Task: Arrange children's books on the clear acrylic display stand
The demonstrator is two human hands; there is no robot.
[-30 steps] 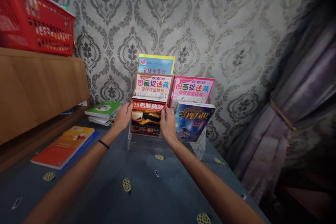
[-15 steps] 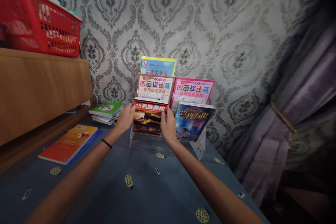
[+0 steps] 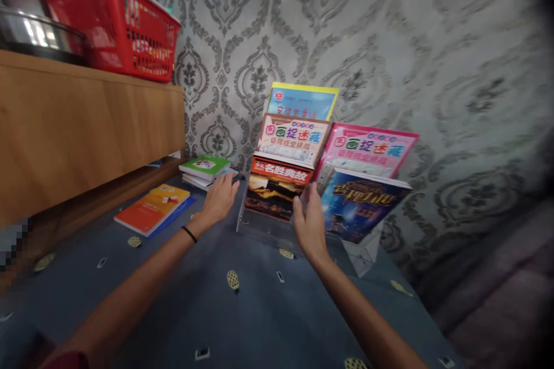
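Note:
My left hand (image 3: 220,200) is open in the air, fingers stretched toward a small stack topped by a green book (image 3: 203,165). My right hand (image 3: 310,225) is by the lower right edge of a book with a red title band and a dark sunset cover (image 3: 277,191). Its thumb and fingers are apart, with nothing visible between them; I cannot tell whether it touches the edge. This book leans in a clear stand (image 3: 264,232), in front of a brown-pink picture book (image 3: 293,139) and a blue book with a yellow border (image 3: 303,102).
Right in the stand are a pink book (image 3: 367,150) and a dark blue book (image 3: 361,204). An orange book (image 3: 152,207) lies on a blue one (image 3: 175,216) on the dark tablecloth (image 3: 182,311). A red basket (image 3: 108,23) tops the wooden cabinet (image 3: 90,138).
My left hand has let go of the sunset-cover book's left edge and moved left toward the stack. My right hand has loosened and slid slightly down. The view has turned left.

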